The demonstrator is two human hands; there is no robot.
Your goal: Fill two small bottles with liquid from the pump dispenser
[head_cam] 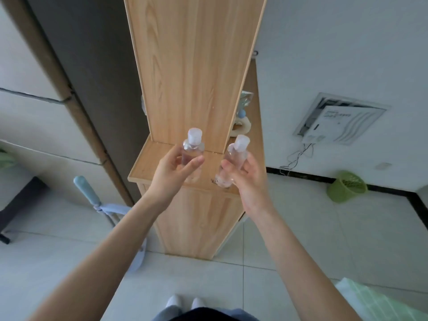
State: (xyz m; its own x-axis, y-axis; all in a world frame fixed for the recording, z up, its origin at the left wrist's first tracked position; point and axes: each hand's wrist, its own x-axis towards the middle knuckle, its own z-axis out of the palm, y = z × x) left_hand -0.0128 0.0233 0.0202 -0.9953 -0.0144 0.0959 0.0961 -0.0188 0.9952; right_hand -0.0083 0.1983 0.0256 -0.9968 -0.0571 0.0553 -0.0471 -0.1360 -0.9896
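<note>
Left grip (172,173): holds left bottle (194,147) above wooden cabinet (196,66).
Right grip (251,181): holds right bottle (234,156).
Handling: probably light, slick; hold mid-body.

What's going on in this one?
A person stands at a wooden cabinet with a small clear bottle in each hand, both held above its ledge. The left hand grips the left bottle, and the right hand grips the right bottle. Both caps are on; whether either holds liquid is unclear.

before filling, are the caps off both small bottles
No, the left bottle and the right bottle are both plainly capped.
</note>
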